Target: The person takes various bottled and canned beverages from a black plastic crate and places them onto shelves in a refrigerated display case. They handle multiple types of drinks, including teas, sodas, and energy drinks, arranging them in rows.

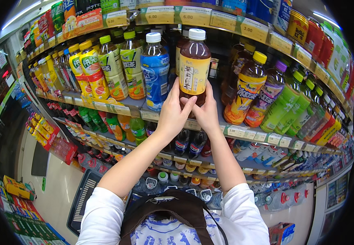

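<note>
A brown tea bottle point(194, 61) with a white cap and a yellow label is upright at the front of a drinks shelf point(242, 131). My left hand point(173, 110) and my right hand point(207, 111) both grip its lower part from below. A blue-labelled bottle point(155, 71) with a white cap stands just left of it. An orange-labelled bottle point(245, 87) with a yellow cap stands to its right, across a gap.
Rows of green, yellow and orange drink bottles point(103, 67) fill the shelf to the left and right. Lower shelves point(177, 157) hold dark cola and water bottles. A black shopping basket point(84, 196) sits on the floor at lower left. Cans point(316, 36) line the top shelf.
</note>
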Demonstrator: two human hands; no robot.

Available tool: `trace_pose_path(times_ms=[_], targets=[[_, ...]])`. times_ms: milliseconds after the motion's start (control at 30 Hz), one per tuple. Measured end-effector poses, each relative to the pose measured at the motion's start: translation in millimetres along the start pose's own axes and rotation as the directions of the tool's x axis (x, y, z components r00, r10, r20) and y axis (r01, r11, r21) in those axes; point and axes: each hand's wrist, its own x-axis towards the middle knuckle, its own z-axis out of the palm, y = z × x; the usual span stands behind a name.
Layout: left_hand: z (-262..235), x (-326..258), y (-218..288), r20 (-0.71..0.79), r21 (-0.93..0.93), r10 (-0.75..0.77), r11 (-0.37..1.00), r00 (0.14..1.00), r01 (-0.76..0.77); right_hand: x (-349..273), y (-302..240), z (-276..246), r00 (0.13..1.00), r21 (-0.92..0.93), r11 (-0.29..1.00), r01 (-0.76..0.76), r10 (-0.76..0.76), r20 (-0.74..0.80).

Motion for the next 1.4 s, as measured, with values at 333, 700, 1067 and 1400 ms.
trace_pose_path(times_ms=[333, 700, 1067, 1400], targets=[[6, 0, -16, -0.149, 0.109, -0.050, 0.992, 0.988, 0.067, 10, 25, 12, 1.000, -0.222, 0.975, -0.007, 0.006, -0.002], [4, -58, -27, -0.248, 0.200, 0.148, 0.975, 0.957, -0.099, -12, 26, 34, 0.848, -0.297, 0.896, 0.331, -0.420, -0.324], [-92, -350, -54, -0.371, 0.210, -0.609, 0.681, 0.701, 0.702, -232, 59, 184, 0.403, 0.314, 0.949, -0.024, -0.279, 0.872], [-198, -537, -100, -0.802, -0.135, -0.598, 0.199, 0.011, 0.971, -404, 104, 373, -0.144, -0.126, 0.955, -0.270, 0.089, 0.986]])
